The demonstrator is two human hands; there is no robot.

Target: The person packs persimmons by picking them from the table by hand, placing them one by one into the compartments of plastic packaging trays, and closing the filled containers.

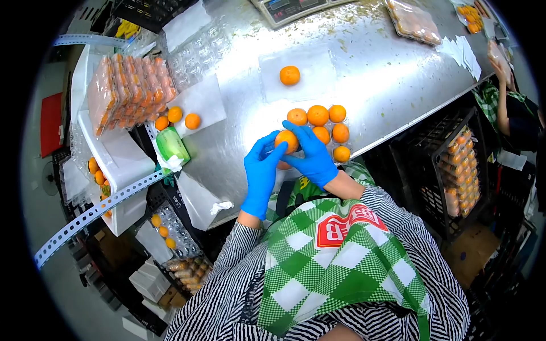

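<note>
Orange fruit [286,141] is held above the near part of the metal tabletop [239,136], the grip of the blue-gloved left hand [261,170] and right hand [315,159] closed around it from both sides. Just beside the right hand sits a cluster of similar fruit [317,115]; farther off, a single fruit [290,75] rests on a pale sheet [317,74], and wrapped packs [131,94] stand stacked at left.

shiny metal table [375,74], seemingly grey floor [65,284]
</note>
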